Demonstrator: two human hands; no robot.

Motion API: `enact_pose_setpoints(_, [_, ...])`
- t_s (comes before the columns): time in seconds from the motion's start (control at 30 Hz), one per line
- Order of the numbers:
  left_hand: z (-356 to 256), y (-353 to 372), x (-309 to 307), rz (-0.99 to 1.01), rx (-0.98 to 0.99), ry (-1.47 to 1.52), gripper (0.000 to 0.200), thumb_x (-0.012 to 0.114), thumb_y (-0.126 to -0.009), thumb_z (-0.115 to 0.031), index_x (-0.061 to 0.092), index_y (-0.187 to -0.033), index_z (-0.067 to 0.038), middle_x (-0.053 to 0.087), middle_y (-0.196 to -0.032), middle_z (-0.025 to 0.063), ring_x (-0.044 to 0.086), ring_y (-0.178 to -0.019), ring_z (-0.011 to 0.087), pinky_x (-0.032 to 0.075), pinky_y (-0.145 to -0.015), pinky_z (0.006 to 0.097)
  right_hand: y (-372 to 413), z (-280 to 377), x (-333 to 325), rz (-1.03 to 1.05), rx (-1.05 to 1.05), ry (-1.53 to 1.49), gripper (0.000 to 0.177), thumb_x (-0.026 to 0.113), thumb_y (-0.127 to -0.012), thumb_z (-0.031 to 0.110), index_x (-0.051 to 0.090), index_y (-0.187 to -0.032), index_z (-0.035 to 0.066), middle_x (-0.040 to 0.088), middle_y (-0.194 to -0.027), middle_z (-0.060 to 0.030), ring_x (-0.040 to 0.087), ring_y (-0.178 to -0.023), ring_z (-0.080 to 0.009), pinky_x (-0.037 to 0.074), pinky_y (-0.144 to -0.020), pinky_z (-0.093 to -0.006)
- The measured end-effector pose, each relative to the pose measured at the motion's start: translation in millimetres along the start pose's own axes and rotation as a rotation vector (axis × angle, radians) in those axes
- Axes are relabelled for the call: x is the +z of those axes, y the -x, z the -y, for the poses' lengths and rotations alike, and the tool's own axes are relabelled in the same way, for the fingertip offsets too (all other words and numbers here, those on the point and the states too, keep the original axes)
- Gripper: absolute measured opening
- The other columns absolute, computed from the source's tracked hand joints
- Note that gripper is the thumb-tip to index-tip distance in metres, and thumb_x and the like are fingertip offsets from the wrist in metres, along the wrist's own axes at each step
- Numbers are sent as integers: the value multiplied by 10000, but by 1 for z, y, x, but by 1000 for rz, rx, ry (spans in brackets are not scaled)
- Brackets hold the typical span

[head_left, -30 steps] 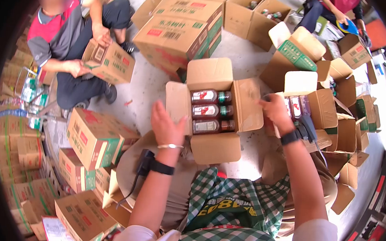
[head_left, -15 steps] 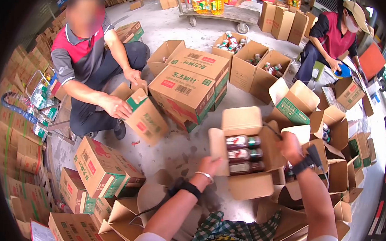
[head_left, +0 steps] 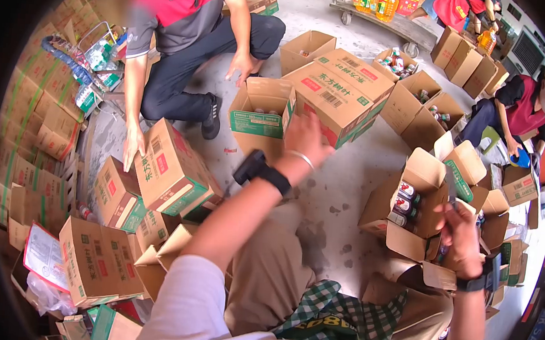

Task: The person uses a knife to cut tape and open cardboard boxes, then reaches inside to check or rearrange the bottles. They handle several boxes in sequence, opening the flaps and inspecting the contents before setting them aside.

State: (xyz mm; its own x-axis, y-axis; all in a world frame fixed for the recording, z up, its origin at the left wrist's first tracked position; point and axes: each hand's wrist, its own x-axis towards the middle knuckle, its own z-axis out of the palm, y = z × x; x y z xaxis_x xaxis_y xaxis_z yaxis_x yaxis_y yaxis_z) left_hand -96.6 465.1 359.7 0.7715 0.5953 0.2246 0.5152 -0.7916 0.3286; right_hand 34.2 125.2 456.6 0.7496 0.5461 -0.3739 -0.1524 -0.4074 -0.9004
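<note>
Your left hand (head_left: 305, 136) reaches forward, fingers stretched and loosely together, at the edge of the open green-banded carton (head_left: 260, 113), beside a sealed carton (head_left: 336, 92) printed 东方树叶 in red beside a barcode. Your right hand (head_left: 461, 230) is curled by a flap of the bottle carton (head_left: 380, 212), its bottles (head_left: 404, 201) red-and-white labelled; whether it grips, I cannot tell

Straight ahead on the floor (head_left: 347, 188), an open carton (head_left: 260, 115), with left hand (head_left: 303, 137) just beside its right edge; right behind that hand, stacked sealed cartons (head_left: 338, 89); farther back, more open boxes (head_left: 416, 104); off to the right and nearer, a tilted box (head_left: 420, 177) with bottles (head_left: 403, 201) inside, right hand (head_left: 461, 234) at its right flap; on the left, piled cartons (head_left: 171, 175) under a co-worker's hand (head_left: 132, 149).
</note>
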Motion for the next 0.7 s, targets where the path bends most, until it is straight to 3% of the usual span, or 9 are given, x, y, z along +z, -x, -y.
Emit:
enact_pose_setpoints(0.07, [53, -36, 4, -88, -138, -184, 833, 692, -728, -490, 400, -1275, 67, 492, -1267, 267, 428, -1223, 415, 375, -1014, 413, 19, -7, 39, 38, -22, -64, 204, 512, -940, 247, 602, -924, 64, 577, -602, -15, 446, -418, -56, 309, -387, -173])
enact_pose_setpoints(0.1, [79, -57, 10, -80, -181, -122, 819, 661, -743, -528, 438, -1256, 70, 542, -1189, 281, 493, -1162, 404, 413, -973, 410, 24, -19, 55, 56, -33, -118, 230, 518, -945, 284, 604, -929, 71, 583, -607, -18, 466, -430, -61, 325, -398, -172])
enact_pose_setpoints(0.17, [106, -86, 10, 256, -343, -29, 679, 604, -752, -589, 633, -1016, 36, 626, -1041, 252, 603, -1004, 359, 471, -869, 427, 29, -45, 80, 177, 61, -178, 219, 499, -957, 259, 604, -948, 67, 597, -623, -25, 501, -457, -72, 342, -416, -180])
enact_pose_setpoints(0.27, [113, -97, 38, 463, -209, -314, 478, 607, -789, -451, 671, -993, -25, 647, -1060, 182, 628, -975, 328, 496, -822, 412, 20, -113, 101, 278, 252, -166, 194, 484, -961, 209, 592, -975, 49, 612, -640, -43, 507, -467, -74, 333, -413, -182])
enact_pose_setpoints(0.37, [109, -76, 81, 218, 21, -316, 281, 572, -764, -267, 684, -770, -9, 645, -803, 230, 635, -775, 385, 510, -704, 452, 15, -165, 105, 269, 348, -300, 191, 475, -963, 197, 576, -984, 36, 616, -639, -60, 482, -457, -63, 323, -403, -185])
enact_pose_setpoints(0.5, [81, -21, 64, 465, 412, -324, 243, 579, -753, -230, 670, -714, -8, 633, -732, 218, 624, -714, 393, 506, -707, 449, 14, -216, 90, 60, 377, -305, 185, 464, -960, 201, 545, -982, 37, 595, -615, -49, 422, -425, -60, 318, -401, -201])
enact_pose_setpoints(0.53, [72, -3, 60, 453, 533, -301, 236, 595, -753, -226, 653, -660, -17, 607, -644, 197, 608, -651, 378, 500, -663, 445, 10, -216, 89, 27, 332, -288, 170, 460, -961, 190, 541, -984, 43, 589, -613, -45, 424, -432, -58, 320, -403, -203])
enact_pose_setpoints(0.63, [46, 38, 48, 528, 767, -198, 231, 609, -754, -213, 644, -636, -18, 595, -617, 186, 597, -624, 366, 490, -628, 447, 14, -210, 84, -81, 95, -219, 115, 480, -948, 108, 553, -950, 20, 572, -611, -39, 459, -480, -68, 368, -445, -211])
enact_pose_setpoints(0.7, [34, 68, 45, 584, 764, -123, 235, 618, -760, -221, 602, -621, -31, 565, -595, 165, 568, -625, 352, 460, -639, 442, 25, -206, 82, -190, -273, -7, 91, 498, -931, 65, 555, -938, -5, 562, -640, -47, 520, -564, -94, 427, -520, -236])
